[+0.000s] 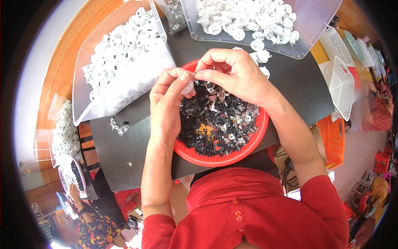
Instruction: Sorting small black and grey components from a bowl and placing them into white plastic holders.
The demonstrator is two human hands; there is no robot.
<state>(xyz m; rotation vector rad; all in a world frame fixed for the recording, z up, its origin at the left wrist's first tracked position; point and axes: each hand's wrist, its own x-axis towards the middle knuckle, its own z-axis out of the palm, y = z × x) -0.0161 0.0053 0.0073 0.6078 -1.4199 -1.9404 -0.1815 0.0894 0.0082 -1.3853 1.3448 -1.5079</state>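
Above the far left part of a red basin (194,157), my two hands meet at their fingertips. My left hand (166,96) is closed on a small white round plastic part (188,87). The thumb and forefinger of my right hand (235,75) pinch at the top of that part; what lies between them is too small to make out and partly hidden by the fingers. Below the hands, the basin holds a heap of tiny black pieces (195,112) mixed with clear and metallic bits (244,118).
A clear bin of white plastic parts (120,54) stands at the left, another clear bin (309,39) at the back. Loose white parts (260,56) lie beside it on the dark table (124,162). White baskets (340,85) and an orange crate (333,141) are right; another person (93,228) sits lower left.
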